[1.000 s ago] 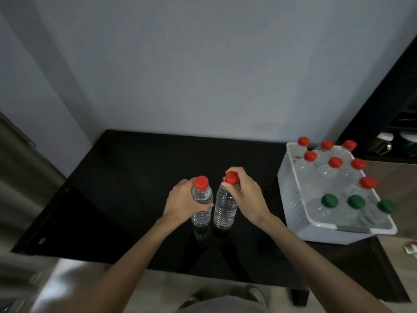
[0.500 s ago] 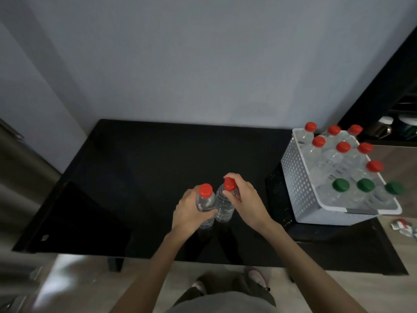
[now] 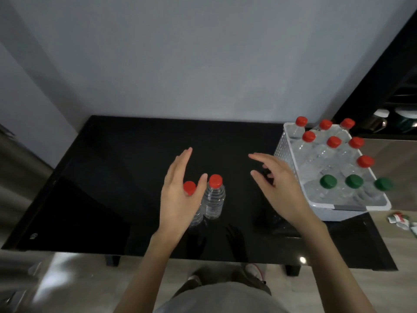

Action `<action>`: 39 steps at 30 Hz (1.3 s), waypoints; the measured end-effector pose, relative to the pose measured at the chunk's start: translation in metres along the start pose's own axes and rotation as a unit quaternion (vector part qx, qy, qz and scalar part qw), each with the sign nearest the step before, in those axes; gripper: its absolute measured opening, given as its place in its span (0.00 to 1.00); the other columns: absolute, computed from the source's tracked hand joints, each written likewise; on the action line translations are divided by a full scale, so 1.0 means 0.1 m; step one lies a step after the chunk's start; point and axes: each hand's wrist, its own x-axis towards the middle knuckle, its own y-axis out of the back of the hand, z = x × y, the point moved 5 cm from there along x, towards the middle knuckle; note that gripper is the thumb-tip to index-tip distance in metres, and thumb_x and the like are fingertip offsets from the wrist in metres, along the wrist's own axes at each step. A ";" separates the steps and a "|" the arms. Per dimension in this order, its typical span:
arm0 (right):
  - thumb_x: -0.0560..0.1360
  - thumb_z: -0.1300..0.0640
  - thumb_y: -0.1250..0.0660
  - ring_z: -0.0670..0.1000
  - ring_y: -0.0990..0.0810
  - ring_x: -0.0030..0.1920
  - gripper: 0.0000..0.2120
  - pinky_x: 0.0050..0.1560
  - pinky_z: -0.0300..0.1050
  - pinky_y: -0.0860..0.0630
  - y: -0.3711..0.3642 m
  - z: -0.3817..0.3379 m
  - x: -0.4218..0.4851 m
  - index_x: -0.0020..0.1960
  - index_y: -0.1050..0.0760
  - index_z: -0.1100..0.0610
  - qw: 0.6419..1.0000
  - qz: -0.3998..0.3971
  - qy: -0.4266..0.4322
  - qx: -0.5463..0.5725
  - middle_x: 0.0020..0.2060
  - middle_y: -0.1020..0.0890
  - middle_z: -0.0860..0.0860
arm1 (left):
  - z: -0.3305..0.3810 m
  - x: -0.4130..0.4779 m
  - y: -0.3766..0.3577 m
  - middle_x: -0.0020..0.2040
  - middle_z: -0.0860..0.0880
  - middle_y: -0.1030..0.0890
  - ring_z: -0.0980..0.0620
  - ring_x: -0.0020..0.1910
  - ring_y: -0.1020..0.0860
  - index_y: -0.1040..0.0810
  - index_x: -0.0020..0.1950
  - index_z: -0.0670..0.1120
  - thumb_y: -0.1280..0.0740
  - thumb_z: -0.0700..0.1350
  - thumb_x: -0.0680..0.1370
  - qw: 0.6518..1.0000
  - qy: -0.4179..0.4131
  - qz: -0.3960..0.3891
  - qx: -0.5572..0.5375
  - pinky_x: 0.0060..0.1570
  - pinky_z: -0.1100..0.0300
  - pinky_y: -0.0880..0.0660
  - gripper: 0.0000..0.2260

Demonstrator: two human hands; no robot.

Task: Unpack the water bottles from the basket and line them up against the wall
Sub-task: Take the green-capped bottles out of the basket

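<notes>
Two clear water bottles with red caps stand side by side on the black table [image 3: 112,177], near its middle and well away from the wall. The right bottle [image 3: 214,197] is in full view. The left bottle [image 3: 190,188] is mostly hidden behind my left hand [image 3: 179,195], which hovers over it, fingers apart, holding nothing. My right hand [image 3: 279,188] is open in the air between the two bottles and the white perforated basket [image 3: 284,150]. The basket holds several red-capped bottles [image 3: 333,141] and three green-capped ones [image 3: 328,181].
The grey wall [image 3: 203,64] runs along the table's far edge. A dark shelf unit [image 3: 394,105] with jars stands behind the basket at the right. Small wrappers [image 3: 399,219] lie on the floor to the right. My feet show below the table's front edge.
Both hands have let go of the two bottles, which now stand on the table. My right hand has moved right toward the basket; my left hand has lifted and opened.
</notes>
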 end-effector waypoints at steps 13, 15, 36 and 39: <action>0.76 0.59 0.32 0.47 0.33 0.61 0.18 0.59 0.43 0.37 1.39 1.34 -0.22 0.65 0.27 0.53 0.988 0.082 -0.107 -0.075 0.60 0.22 0.51 | 0.92 0.15 -1.79 0.70 0.56 0.29 0.63 0.67 0.31 0.36 0.74 0.55 0.33 0.51 0.77 0.982 -0.048 -0.179 -0.021 0.66 0.58 0.29 0.26; 0.75 0.59 0.32 0.50 0.29 0.62 0.19 0.58 0.43 0.34 1.45 1.56 -0.24 0.66 0.27 0.54 0.989 0.047 -0.123 -0.065 0.61 0.23 0.52 | 0.98 0.10 -2.16 0.71 0.57 0.30 0.62 0.68 0.31 0.37 0.75 0.55 0.33 0.54 0.77 0.968 -0.046 -0.247 -0.012 0.66 0.55 0.28 0.28; 0.78 0.48 0.37 0.58 0.22 0.35 0.15 0.35 0.52 0.27 1.26 2.13 -0.10 0.51 0.37 0.59 0.988 -0.083 -0.106 -0.081 0.33 0.24 0.55 | 0.93 0.05 -3.25 0.51 0.57 0.19 0.57 0.60 0.25 0.21 0.54 0.52 0.30 0.64 0.66 0.932 -0.070 -0.239 0.264 0.76 0.49 0.59 0.23; 0.78 0.46 0.38 0.55 0.24 0.32 0.16 0.31 0.47 0.31 1.27 2.14 -0.12 0.51 0.36 0.59 0.988 -0.058 -0.092 -0.110 0.33 0.23 0.53 | 0.92 0.09 -3.28 0.44 0.59 0.18 0.60 0.53 0.23 0.20 0.51 0.54 0.35 0.69 0.66 0.925 -0.065 -0.229 0.296 0.74 0.45 0.65 0.23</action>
